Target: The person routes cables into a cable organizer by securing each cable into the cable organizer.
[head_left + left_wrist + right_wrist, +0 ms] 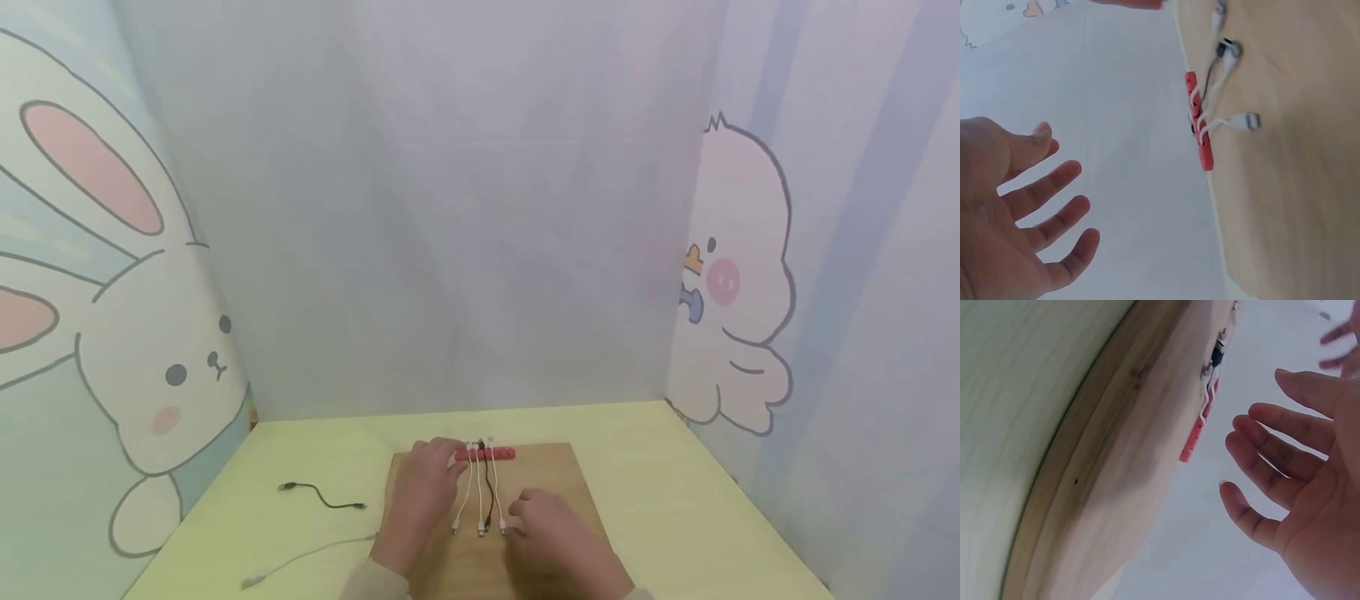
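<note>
A red cable holder lies along the far edge of a wooden board. Several short cables run through its slots: white ones, such as the rightmost white cable, and a black cable. Their near plugs point toward me on the board. My left hand is by the holder's left end; its fingers are spread and loosely bent with nothing in them. Close to the right of the near plugs is my right hand, its fingers relaxed and holding nothing.
Left of the board, a loose black cable lies on the pale yellow table. Nearer to me, a loose white cable reaches the board's left edge. A grey backdrop and printed side panels surround the table.
</note>
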{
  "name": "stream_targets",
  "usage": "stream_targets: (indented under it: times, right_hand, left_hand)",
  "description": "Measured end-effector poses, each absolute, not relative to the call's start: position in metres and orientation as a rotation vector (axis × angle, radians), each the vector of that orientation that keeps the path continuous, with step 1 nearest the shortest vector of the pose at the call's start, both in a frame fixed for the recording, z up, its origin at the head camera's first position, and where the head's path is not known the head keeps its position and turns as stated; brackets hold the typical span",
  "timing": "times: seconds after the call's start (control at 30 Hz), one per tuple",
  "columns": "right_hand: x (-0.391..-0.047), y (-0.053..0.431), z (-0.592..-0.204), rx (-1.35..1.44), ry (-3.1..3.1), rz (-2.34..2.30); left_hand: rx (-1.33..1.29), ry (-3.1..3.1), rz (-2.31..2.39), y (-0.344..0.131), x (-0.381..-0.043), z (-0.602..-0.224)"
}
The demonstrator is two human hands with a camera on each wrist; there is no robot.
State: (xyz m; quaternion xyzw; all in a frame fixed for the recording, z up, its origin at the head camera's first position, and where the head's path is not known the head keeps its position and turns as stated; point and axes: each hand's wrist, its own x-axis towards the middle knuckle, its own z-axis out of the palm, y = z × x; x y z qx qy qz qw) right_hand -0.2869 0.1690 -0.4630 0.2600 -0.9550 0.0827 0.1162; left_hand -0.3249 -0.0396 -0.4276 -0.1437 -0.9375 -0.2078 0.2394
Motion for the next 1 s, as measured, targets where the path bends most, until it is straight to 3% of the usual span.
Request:
stream_targets:
  times: [0.6,1.0]
  right_hand:
    - [-0.255,0.178,-0.461,0.377,-2.949,0.524]
    - [-0.246,0.179,-0.468,0.339,-2.988,0.479]
  left_hand:
    - [-0.314,-2.548,-0.531,-0.057,-0.261,-0.453]
    - [-0.203,-2.671,-0.502,-0.060,-0.251,-0.458]
